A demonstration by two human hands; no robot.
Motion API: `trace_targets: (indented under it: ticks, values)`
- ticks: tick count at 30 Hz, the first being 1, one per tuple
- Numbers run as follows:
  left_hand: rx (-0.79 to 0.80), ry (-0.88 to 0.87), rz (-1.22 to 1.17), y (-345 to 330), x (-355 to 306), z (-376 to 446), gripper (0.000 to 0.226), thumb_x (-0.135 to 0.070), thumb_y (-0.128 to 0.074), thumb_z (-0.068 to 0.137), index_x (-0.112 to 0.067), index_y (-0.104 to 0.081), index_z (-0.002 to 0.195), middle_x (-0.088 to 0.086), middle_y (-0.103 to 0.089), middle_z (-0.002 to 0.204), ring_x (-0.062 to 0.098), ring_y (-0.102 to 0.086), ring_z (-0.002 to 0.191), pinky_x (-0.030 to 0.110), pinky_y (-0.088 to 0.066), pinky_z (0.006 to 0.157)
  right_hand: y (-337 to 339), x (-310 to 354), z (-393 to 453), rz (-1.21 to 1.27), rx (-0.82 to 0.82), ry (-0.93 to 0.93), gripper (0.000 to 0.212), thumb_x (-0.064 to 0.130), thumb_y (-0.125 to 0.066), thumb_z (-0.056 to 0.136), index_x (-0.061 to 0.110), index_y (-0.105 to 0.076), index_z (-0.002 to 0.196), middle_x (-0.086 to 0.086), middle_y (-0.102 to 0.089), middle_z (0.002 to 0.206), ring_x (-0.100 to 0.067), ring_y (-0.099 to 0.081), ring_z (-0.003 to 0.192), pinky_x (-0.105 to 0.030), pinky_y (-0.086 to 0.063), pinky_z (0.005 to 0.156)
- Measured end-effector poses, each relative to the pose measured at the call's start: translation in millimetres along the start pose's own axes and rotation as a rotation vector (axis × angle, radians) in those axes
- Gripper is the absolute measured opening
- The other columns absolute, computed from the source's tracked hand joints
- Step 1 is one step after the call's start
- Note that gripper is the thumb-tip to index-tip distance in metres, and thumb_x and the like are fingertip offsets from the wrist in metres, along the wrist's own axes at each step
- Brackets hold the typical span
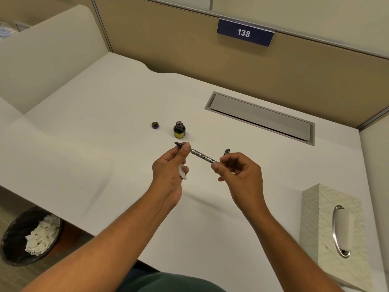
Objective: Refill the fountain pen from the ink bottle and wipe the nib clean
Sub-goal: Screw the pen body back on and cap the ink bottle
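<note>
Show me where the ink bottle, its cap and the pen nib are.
ink bottle (179, 130), head view, on the dark glass body above the yellow label.
bottle cap (155, 125), head view, on the open top of the cap lying on the desk.
pen nib (177, 144), head view, on the dark tip.

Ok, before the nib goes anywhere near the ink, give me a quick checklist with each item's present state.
1. Ink bottle uncapped, upright: ok.
2. Bottle cap set aside on the desk, left of the bottle: ok.
3. Left hand pinches the fountain pen near the nib: ok.
4. Right hand grips the pen's rear end: ok.
5. Tissue tucked in left hand for wiping: ok.
6. Ink already in pen: cannot tell.
</note>
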State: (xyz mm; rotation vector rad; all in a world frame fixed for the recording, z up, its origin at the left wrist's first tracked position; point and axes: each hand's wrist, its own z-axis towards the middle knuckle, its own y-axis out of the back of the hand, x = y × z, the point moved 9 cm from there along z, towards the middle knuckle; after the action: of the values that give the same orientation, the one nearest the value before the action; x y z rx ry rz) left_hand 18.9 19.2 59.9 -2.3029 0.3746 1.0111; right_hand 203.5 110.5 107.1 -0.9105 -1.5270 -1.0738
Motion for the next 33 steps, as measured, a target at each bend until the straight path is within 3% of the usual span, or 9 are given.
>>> trace_targets:
  ticks: [4, 9, 14, 16, 18, 23, 27, 28, 33]
  values:
    - [0.014, 0.001, 0.006, -1, -2, 1, 0.016, -0.020, -0.086, 0.080, -0.017, -0.082, 0.095, -0.008, -0.069, 0.076, 0.008, -0.048, 0.059, 0.028, -0.041, 0.065, -6, -6, -1, -0.015, 0.046, -0.017, 0.004, 0.017, -0.077, 0.092, 0.014, -0.078, 0.089, -0.003, -0.076, 0.076, -0.019, -0.074, 0.068, -0.031, -0.061, 0.066]
    - [0.054, 0.001, 0.012, -6, -1, 0, 0.015, -0.018, -0.084, 0.083, -0.017, -0.081, 0.098, -0.011, -0.073, 0.074, 0.010, -0.048, 0.062, 0.029, -0.039, 0.066, -12, -15, -2, -0.140, 0.061, -0.096, 0.048, 0.044, -0.054, 0.105, 0.012, -0.073, 0.076, 0.001, -0.068, 0.062, -0.007, -0.062, 0.055, -0.029, -0.051, 0.060]
    - [0.046, -0.001, 0.010, -1, 0, 1, 0.014, -0.019, -0.085, 0.081, -0.017, -0.083, 0.094, -0.008, -0.068, 0.076, 0.010, -0.047, 0.060, 0.028, -0.040, 0.065, -12, -4, -4, -0.084, 0.047, 0.004, 0.011, 0.028, -0.071, 0.097, 0.025, -0.067, 0.107, 0.001, -0.074, 0.080, -0.012, -0.072, 0.073, -0.032, -0.057, 0.067]
    - [0.052, -0.004, 0.009, -1, -1, 1, 0.017, -0.021, -0.087, 0.077, -0.018, -0.083, 0.093, -0.009, -0.068, 0.075, 0.009, -0.048, 0.059, 0.028, -0.040, 0.065, -13, -3, -5, -0.060, 0.058, 0.030, 0.018, 0.020, -0.076, 0.093, 0.025, -0.066, 0.107, 0.000, -0.074, 0.080, -0.016, -0.074, 0.074, -0.031, -0.057, 0.068]
    - [0.063, -0.004, 0.006, -2, -2, 0, 0.019, -0.021, -0.086, 0.078, -0.017, -0.082, 0.096, -0.010, -0.070, 0.074, 0.009, -0.048, 0.061, 0.028, -0.040, 0.066, -15, 0, -6, -0.071, 0.069, 0.039, 0.004, 0.021, -0.072, 0.097, 0.018, -0.069, 0.096, -0.003, -0.074, 0.076, -0.016, -0.073, 0.067, -0.031, -0.056, 0.065]
    - [0.067, -0.010, 0.007, -3, -3, -3, 0.019, -0.018, -0.084, 0.082, -0.016, -0.081, 0.100, -0.011, -0.075, 0.077, 0.011, -0.047, 0.064, 0.029, -0.039, 0.069, -24, -12, -7, -0.070, 0.140, -0.091, 0.047, 0.040, -0.051, 0.108, 0.006, -0.074, 0.085, -0.005, -0.071, 0.065, -0.016, -0.066, 0.057, -0.030, -0.050, 0.056]
    - [0.042, -0.013, 0.014, 2, -5, -4, 0.020, -0.021, -0.086, 0.081, -0.016, -0.082, 0.100, -0.011, -0.073, 0.074, 0.013, -0.045, 0.065, 0.030, -0.039, 0.069, -25, -6, -8, -0.021, 0.147, -0.041, 0.012, 0.022, -0.064, 0.102, 0.018, -0.072, 0.111, -0.007, -0.077, 0.080, -0.016, -0.075, 0.071, -0.029, -0.056, 0.064]
    - [0.041, -0.014, 0.014, 4, -7, -5, 0.020, -0.021, -0.086, 0.080, -0.017, -0.083, 0.100, -0.011, -0.073, 0.074, 0.013, -0.045, 0.066, 0.031, -0.040, 0.069, -26, -5, -9, -0.001, 0.151, -0.036, 0.016, 0.018, -0.066, 0.101, 0.019, -0.068, 0.116, -0.007, -0.078, 0.082, -0.018, -0.076, 0.073, -0.027, -0.057, 0.064]
    - [0.106, -0.010, -0.023, -1, -15, -9, 0.019, -0.017, -0.087, 0.076, -0.021, -0.085, 0.094, -0.012, -0.074, 0.081, 0.013, -0.048, 0.071, 0.031, -0.041, 0.068, -38, -5, -17, 0.034, 0.175, -0.040, 0.005, 0.017, -0.061, 0.104, 0.012, -0.061, 0.102, -0.009, -0.079, 0.080, -0.026, -0.076, 0.074, -0.032, -0.055, 0.065]
